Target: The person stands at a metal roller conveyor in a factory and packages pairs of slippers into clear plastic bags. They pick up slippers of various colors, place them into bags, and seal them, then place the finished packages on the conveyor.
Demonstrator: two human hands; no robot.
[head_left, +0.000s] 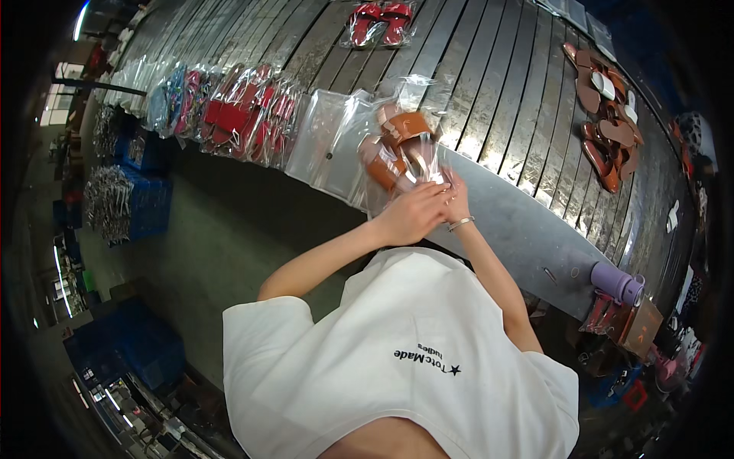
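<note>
A pair of brown sandals (405, 128) lies inside a clear plastic bag (375, 200) over the near edge of the slatted table. Both of my hands meet at the bag's near end. The fingers of my left hand (417, 214) are closed on the gathered plastic. Just beside it, my right hand (457, 197), with a bracelet at the wrist, also pinches the bag; its fingertips are partly hidden and slightly blurred. Left of the sandals, a stack of flat clear bags (325, 138) rests on the table edge.
Bagged red sandals (245, 111) line the table edge at left; another bagged red pair (380, 24) lies farther back. Loose brown sandals (608, 126) sit at the right. A purple cup (615, 281) stands on the metal ledge (520, 222). Blue crates (145, 203) are below left.
</note>
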